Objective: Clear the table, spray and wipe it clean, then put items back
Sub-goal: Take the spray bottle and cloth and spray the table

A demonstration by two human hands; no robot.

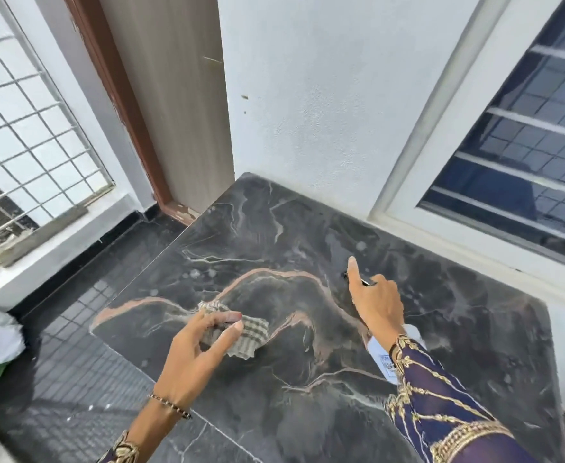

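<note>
Table [441,329]: 1 cloth [252,332] pinched in left hand [197,349], 1 spray bottle [383,354] gripped w/ right hand [376,304].

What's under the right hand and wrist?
A spray bottle held in the right hand: dark nozzle past the forefinger, pale labelled body below the wrist. Hand and sleeve cover its middle; table beneath.

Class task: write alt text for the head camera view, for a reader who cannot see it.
A person's left hand holds a checked cloth over a dark marble table, while the right hand grips a spray bottle, index finger raised. White wall, door and barred windows stand behind.
</note>
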